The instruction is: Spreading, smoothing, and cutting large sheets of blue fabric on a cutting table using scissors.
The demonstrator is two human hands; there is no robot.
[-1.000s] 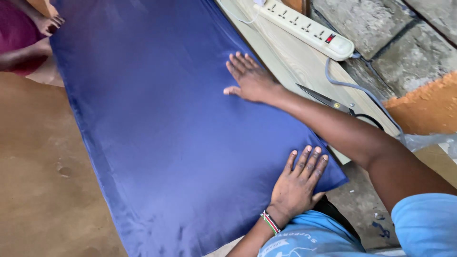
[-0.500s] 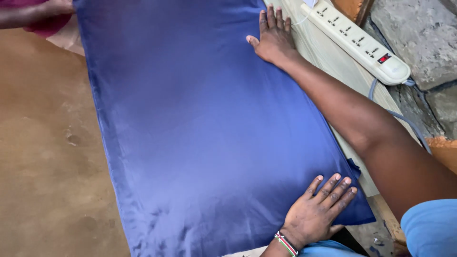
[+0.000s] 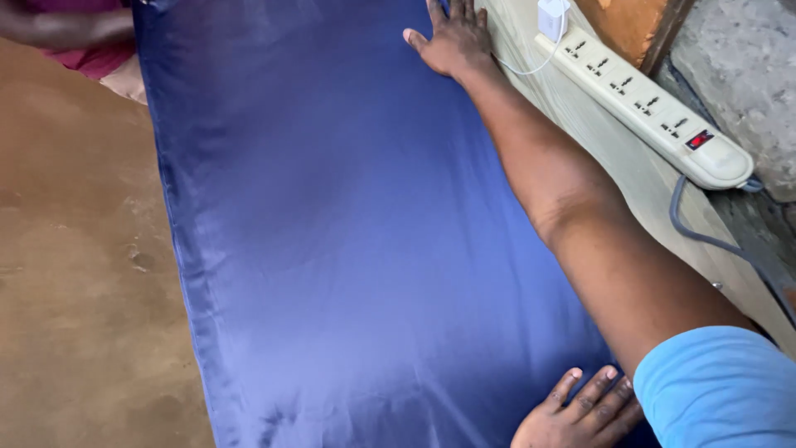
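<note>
At the far left the brown floor [image 3: 75, 274] shows bare, and at the top left corner another person's arm [image 3: 58, 25] reaches in near the cloth's far end. Next comes the blue satin cloth [image 3: 348, 249], spread flat over the tabletop [image 3: 613, 158]; its left edge hangs over the side. Its long axis runs from the near end by the person up toward the top of the view, leaning slightly left.

The left hand [image 3: 580, 411] lies palm down on the near end of the cloth, fingers [image 3: 599, 384] a little spread and flat, holding nothing. The right hand [image 3: 454, 37] is stretched far up the cloth's right edge, palm down, fingers close together, partly cut off by the frame's top.

To the right, a white power strip [image 3: 647, 104] with a charger [image 3: 552, 17] plugged in lies on the tabletop beside the outstretched arm.

The cloth looks slippery: an uneven push could likely drag it off the left side, and the forearm might catch the charger's thin cable.
</note>
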